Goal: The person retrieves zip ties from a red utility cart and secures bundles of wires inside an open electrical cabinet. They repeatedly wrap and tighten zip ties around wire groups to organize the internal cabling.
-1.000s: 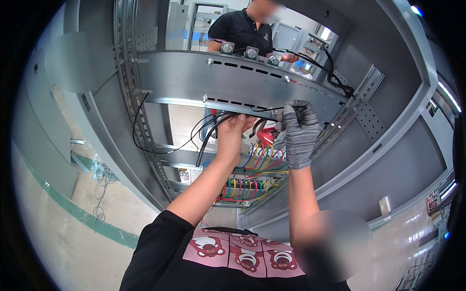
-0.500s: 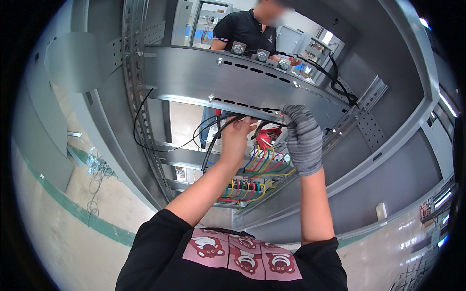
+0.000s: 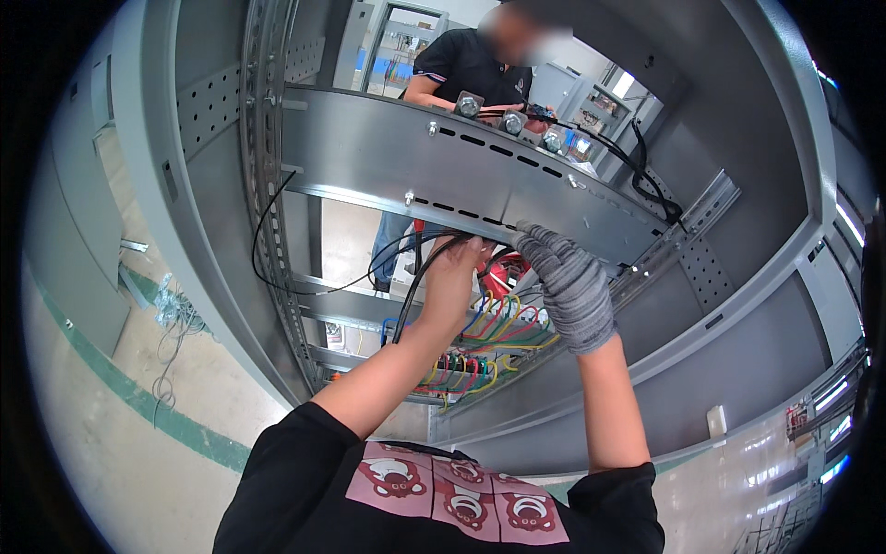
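My bare left hand reaches up under the lower edge of a grey metal cross plate inside an open cabinet, with its fingers closed around a bundle of black cables that loops down to the left. My right hand, in a grey knit glove, is raised just beside it. Its fingertips touch the plate's lower edge, and what they hold is hidden. Behind both hands sit a red part and rows of coloured wires.
Another person in a black shirt works on the far side of the plate, near bolts and black cables on its top. Perforated rails frame the cabinet. A green floor stripe and loose wire lie left.
The right hand's fingers were spread in front of the plate edge and are now curled against it. Both hands stayed under the plate, and the view shifted slightly.
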`<action>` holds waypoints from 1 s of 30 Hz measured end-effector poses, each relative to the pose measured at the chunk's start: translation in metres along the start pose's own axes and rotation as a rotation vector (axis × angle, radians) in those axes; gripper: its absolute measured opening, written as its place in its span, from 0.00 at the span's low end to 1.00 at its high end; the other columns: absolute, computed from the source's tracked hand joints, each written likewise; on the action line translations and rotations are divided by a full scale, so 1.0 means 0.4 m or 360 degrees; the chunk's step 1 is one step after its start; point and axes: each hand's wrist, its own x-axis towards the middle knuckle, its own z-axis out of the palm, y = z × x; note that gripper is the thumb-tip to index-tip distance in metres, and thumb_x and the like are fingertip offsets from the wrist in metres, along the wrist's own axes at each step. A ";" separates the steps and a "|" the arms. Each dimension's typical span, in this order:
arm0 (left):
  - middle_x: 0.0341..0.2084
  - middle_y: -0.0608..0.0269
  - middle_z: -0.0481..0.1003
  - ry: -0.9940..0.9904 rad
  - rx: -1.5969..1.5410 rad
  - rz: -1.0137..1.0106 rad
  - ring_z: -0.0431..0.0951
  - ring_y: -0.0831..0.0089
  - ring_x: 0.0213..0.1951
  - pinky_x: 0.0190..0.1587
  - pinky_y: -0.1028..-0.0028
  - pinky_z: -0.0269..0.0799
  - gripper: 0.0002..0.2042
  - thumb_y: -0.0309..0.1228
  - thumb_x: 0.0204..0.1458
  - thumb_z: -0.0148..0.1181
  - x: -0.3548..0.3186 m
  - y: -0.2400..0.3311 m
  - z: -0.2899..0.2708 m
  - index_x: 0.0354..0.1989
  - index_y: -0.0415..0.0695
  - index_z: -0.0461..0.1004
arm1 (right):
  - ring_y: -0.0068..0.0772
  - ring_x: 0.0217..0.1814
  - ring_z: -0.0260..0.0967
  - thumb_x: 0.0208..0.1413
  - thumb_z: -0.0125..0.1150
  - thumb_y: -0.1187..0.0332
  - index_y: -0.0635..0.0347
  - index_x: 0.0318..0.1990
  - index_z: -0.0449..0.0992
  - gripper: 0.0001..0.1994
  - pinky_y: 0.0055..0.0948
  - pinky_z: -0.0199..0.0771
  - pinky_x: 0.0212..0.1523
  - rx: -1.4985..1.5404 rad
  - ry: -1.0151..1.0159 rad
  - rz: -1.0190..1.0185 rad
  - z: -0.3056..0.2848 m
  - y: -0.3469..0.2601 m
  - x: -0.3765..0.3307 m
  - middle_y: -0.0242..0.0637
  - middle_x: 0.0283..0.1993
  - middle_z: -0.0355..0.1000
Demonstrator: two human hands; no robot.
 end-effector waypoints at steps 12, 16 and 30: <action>0.39 0.63 0.75 -0.0008 -0.0086 0.0035 0.75 0.76 0.41 0.47 0.73 0.70 0.08 0.27 0.59 0.52 -0.010 -0.025 -0.006 0.45 0.41 0.70 | 0.47 0.40 0.73 0.51 0.54 0.78 0.59 0.40 0.76 0.09 0.37 0.74 0.42 0.0279 0.0317 0.0197 0.095 0.033 0.061 0.44 0.37 0.75; 0.34 0.64 0.76 0.0003 0.0012 -0.0009 0.74 0.78 0.36 0.43 0.76 0.69 0.09 0.30 0.60 0.51 -0.010 -0.024 -0.003 0.42 0.39 0.72 | 0.47 0.37 0.73 0.50 0.57 0.76 0.59 0.36 0.76 0.06 0.37 0.74 0.40 0.0185 0.0420 0.0137 0.094 0.028 0.059 0.43 0.35 0.75; 0.26 0.66 0.77 -0.0187 0.0328 -0.0012 0.73 0.81 0.29 0.35 0.80 0.65 0.10 0.34 0.60 0.52 0.006 -0.001 -0.023 0.34 0.40 0.73 | 0.46 0.36 0.72 0.49 0.59 0.73 0.57 0.36 0.78 0.07 0.38 0.72 0.38 0.0368 0.0646 0.0451 0.054 0.018 0.056 0.42 0.34 0.74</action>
